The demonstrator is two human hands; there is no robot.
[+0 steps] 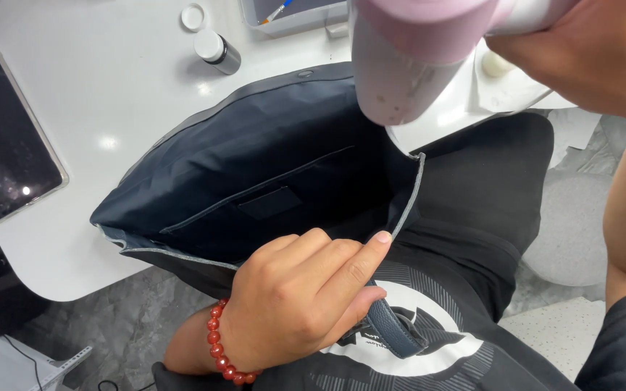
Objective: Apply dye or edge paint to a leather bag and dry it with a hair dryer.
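A dark navy bag [255, 156] lies open on the white table's edge, showing its dark lining and an inner slip pocket. My left hand [298, 297], with a red bead bracelet on the wrist, grips the bag's near rim and a navy strap [393, 329], forefinger stretched along the edge. My right hand [595, 51] holds a pink and white hair dryer [407, 58] at the top right, its barrel pointing down into the bag's open mouth from just above.
A dark tablet [5, 141] lies flat at the table's left. A small silver-capped bottle [217, 51] and a loose white cap [192, 17] stand at the back, beside a clear tray [291, 18]. White paper [508, 90] lies right. My lap is below.
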